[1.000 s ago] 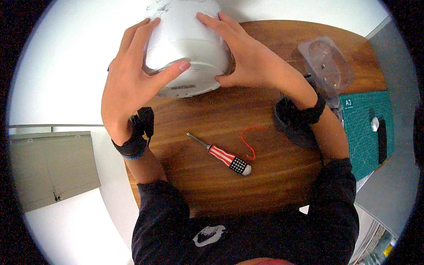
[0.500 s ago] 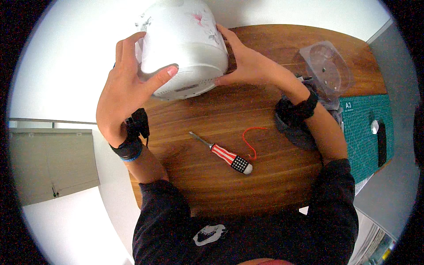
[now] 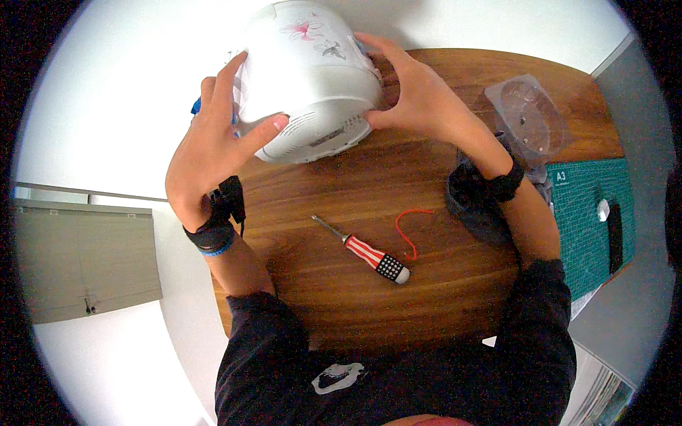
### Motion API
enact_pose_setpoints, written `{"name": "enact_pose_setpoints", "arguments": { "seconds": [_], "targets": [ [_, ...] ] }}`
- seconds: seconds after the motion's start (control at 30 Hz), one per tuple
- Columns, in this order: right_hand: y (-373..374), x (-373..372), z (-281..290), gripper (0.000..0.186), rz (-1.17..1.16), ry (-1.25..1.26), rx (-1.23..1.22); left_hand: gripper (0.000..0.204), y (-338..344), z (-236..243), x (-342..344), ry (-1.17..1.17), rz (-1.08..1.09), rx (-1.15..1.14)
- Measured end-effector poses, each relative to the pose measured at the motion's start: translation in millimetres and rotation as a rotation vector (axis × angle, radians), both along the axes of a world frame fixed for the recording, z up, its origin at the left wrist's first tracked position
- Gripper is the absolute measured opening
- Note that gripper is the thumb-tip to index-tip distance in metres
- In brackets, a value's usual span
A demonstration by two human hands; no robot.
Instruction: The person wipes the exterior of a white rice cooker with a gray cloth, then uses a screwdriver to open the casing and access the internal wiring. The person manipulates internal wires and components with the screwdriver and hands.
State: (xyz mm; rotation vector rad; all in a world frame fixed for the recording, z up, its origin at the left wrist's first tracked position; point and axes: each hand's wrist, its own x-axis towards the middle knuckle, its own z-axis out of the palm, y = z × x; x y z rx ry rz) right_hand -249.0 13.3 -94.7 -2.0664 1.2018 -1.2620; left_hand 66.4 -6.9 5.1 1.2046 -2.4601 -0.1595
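Note:
Between my two hands is a white rice cooker point(image 3: 305, 78) with pink and grey flowers printed on its side. It is tilted at the far end of the table, so part of its vented base faces me. My left hand point(image 3: 220, 128) grips its left side, the thumb lying along the lower edge near the vents. My right hand point(image 3: 419, 92) holds the right side, with its thumb at the base rim and its fingers higher up. The far side of the cooker is hidden. A screwdriver point(image 3: 366, 252) with a red, white and black handle lies nearer to me.
A red cord point(image 3: 399, 231) lies beside the screwdriver on the wooden table point(image 3: 320, 305). To the right are a clear plastic tub point(image 3: 529, 121) with small bits inside, a dark cloth-like bundle point(image 3: 472, 206) under my right forearm, and a green cutting mat point(image 3: 586, 234). A white wall stands behind.
The rice cooker has turned in my hands, its flowers shifting left across its side and more of the right side showing. Both hands have shifted slightly right with it.

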Motion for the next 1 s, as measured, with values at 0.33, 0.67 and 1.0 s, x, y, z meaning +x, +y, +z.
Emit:
{"name": "enact_pose_setpoints", "arguments": {
  "seconds": [0.33,0.67,1.0],
  "targets": [
    [41,9,47,0.108,-0.227,0.313,-0.083,0.112,-1,-3,3,0.092,-0.046,0.28],
    [35,-1,55,0.114,-0.067,0.335,-0.026,0.121,-9,-9,0,-0.046,0.003,0.229],
    [12,-18,33,0.133,0.108,0.364,0.254,0.093,12,7,-43,-0.051,-0.166,-0.187]
  ]
}}
